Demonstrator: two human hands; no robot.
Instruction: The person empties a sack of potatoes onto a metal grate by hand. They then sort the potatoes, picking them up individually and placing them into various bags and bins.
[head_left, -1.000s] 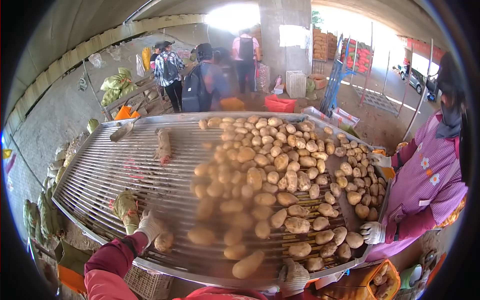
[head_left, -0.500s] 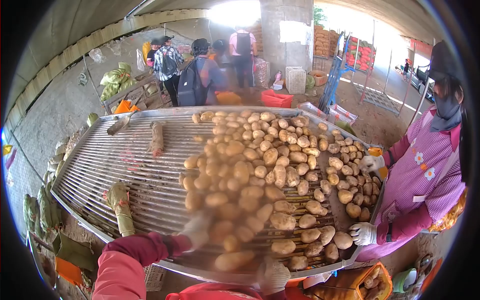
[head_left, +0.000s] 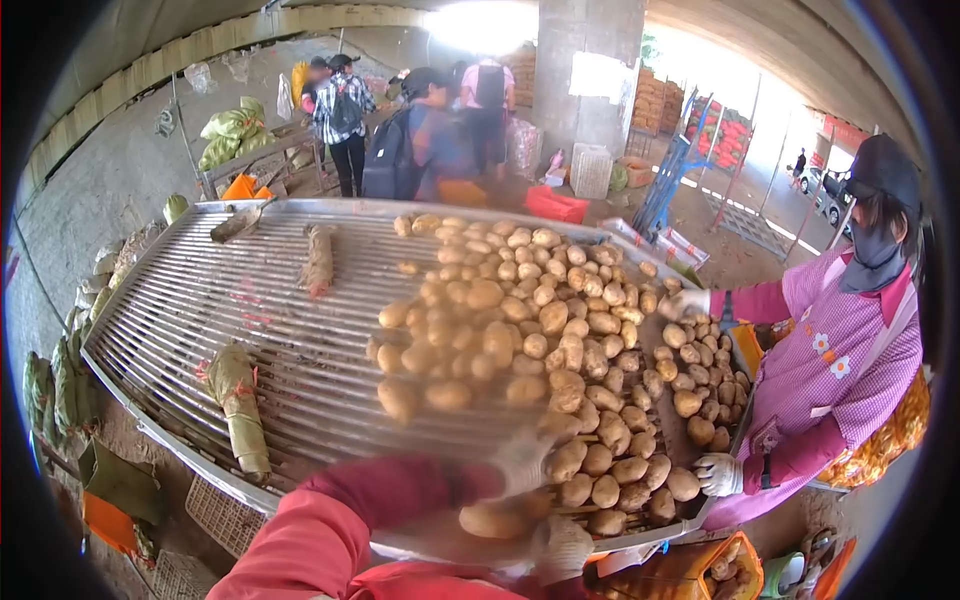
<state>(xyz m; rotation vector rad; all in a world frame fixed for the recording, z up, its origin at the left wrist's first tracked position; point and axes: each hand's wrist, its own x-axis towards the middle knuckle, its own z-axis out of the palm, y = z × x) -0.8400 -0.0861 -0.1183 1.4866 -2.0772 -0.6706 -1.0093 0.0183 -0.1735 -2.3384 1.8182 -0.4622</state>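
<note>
Many potatoes (head_left: 575,320) cover the right half of a slatted metal table (head_left: 300,262). My left hand (head_left: 522,462), in a pale glove, is on the slats against the left side of the near potatoes; motion smears its fingers. Close to the near edge is my right hand (head_left: 563,548), also gloved and blurred, beside the lower potatoes. One large potato (head_left: 492,520) lies between my two hands. Whether either hand grips anything cannot be made out.
A co-worker (head_left: 840,340) at the right has both gloved hands by the potatoes. Rolled sacks (head_left: 243,410) and a scoop (head_left: 238,225) lie on the slats at left. An orange crate (head_left: 680,578) stands below the near right edge. Several people are behind the table.
My left hand has swept right across the slats, and near potatoes have shifted right, baring slats. My right hand has moved slightly right. The co-worker's far hand has reached further left over the potatoes.
</note>
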